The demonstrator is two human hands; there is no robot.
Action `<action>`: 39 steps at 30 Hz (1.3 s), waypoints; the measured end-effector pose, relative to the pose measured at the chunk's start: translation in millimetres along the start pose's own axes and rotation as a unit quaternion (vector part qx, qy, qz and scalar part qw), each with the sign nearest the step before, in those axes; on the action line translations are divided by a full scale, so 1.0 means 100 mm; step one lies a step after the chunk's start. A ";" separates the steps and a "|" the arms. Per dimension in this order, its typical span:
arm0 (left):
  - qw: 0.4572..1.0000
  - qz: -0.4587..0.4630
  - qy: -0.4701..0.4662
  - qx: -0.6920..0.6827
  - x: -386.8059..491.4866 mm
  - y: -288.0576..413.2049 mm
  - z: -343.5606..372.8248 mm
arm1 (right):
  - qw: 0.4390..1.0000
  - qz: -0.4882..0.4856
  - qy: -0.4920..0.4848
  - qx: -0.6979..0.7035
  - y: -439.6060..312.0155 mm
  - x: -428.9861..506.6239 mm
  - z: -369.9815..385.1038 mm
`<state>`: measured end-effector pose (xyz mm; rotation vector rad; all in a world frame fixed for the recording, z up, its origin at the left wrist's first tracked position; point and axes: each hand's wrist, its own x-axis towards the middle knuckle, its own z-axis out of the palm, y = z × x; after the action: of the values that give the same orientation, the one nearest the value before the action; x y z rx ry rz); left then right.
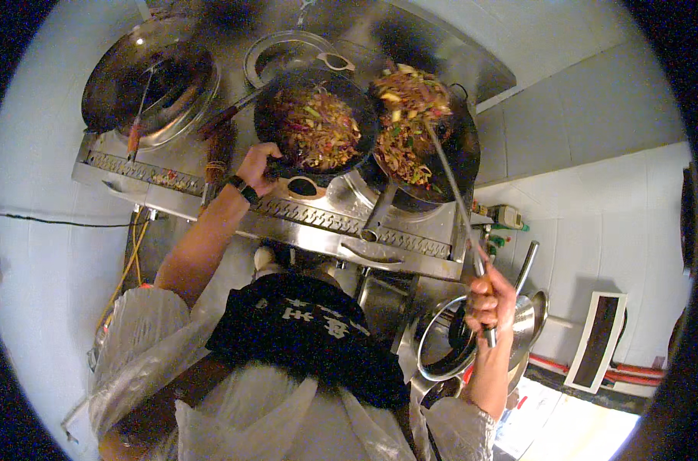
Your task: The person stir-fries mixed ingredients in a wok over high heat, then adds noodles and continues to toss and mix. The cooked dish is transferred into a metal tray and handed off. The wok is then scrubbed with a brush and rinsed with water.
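Note:
My left hand, a black band on its wrist, grips the near left rim of a dark wok that holds stir-fried food with shredded vegetables. In my right hand is the wooden grip of a long-handled metal cooking utensil. Its shaft reaches across to a second wok on the right. A heap of food at the far end of the shaft hides the utensil's head. More of the mixed food lies in that right wok, whose hollow metal handle points toward me.
A large wok stands at the stove's left, with a wooden-handled utensil in it. A perforated drain strip runs along the stove's front. Metal pots sit below my right hand. Yellow hoses hang at left.

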<state>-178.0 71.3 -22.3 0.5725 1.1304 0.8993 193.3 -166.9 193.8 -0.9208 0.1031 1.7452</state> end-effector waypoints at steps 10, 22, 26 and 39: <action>0.994 0.016 -0.086 -0.068 -0.02 -0.11 -0.29 | 0.867 -0.014 0.125 -0.481 0.50 0.29 0.19; 0.963 0.131 0.079 0.223 -0.18 -0.03 -0.14 | 0.815 -0.074 0.063 -0.571 0.70 -0.03 0.19; 0.990 -0.055 -0.039 -0.124 -0.09 -0.16 -0.51 | 0.900 -0.039 0.072 -0.428 0.74 -0.01 0.04; 0.983 -0.057 -0.124 -0.126 -0.15 -0.12 -0.45 | 0.985 -0.077 0.081 -0.129 0.33 0.11 -0.63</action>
<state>-218.5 49.9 -39.3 0.3947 0.8015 0.8304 197.3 -202.8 131.4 -1.2263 -0.0887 1.5611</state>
